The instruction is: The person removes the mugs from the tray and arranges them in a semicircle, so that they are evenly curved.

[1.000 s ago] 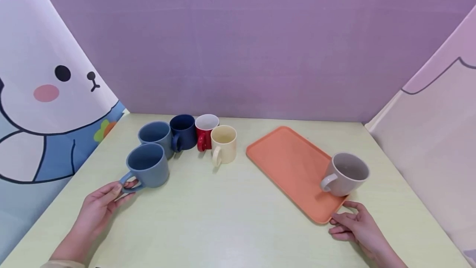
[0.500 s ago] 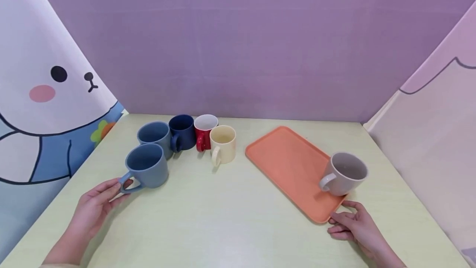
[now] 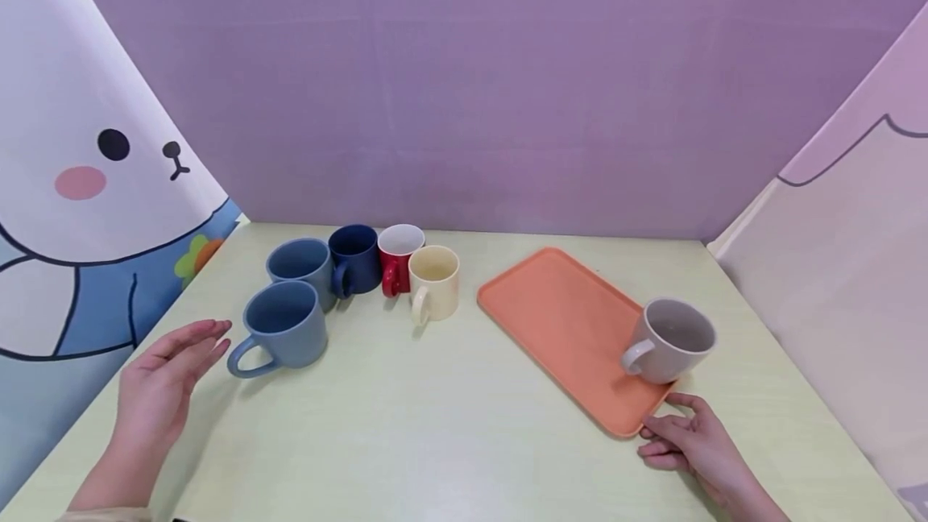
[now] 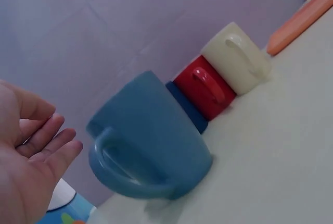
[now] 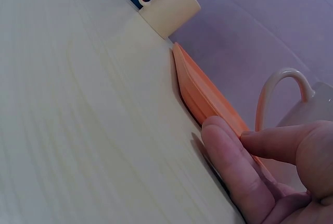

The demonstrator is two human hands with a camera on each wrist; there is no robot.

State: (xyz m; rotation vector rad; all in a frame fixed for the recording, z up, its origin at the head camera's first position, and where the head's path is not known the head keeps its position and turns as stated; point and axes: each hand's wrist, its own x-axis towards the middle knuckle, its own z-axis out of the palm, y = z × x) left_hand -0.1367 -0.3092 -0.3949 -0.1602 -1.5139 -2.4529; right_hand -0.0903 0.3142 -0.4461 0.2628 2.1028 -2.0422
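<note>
My left hand point(image 3: 161, 385), fingers loosely bent and holding nothing, hovers just left of a front greyish-blue mug point(image 3: 292, 341). In the left wrist view, a gap shows between the fingertips and the handle of that mug point(image 4: 156, 135). The mug stands upright on the table, its handle turned toward me. At the near right corner of an orange tray point(image 3: 561, 329), my right hand point(image 3: 696, 445) pinches the rim. From the right wrist view, the thumb lies at the rim's top and a finger under the tray point(image 5: 208, 94). A grey mug point(image 3: 673, 345) stands on the tray's near end.
Behind the front mug stand a second greyish-blue mug point(image 3: 300, 263), a navy mug point(image 3: 358, 260), a red mug with white inside point(image 3: 400, 258) and a cream mug point(image 3: 438, 288). A purple backdrop point(image 3: 464, 103) rises behind the pale table point(image 3: 449, 425).
My left hand has let go of the front mug's handle and moved up and left from it. The mug stays where it was. My right hand keeps its grip on the tray.
</note>
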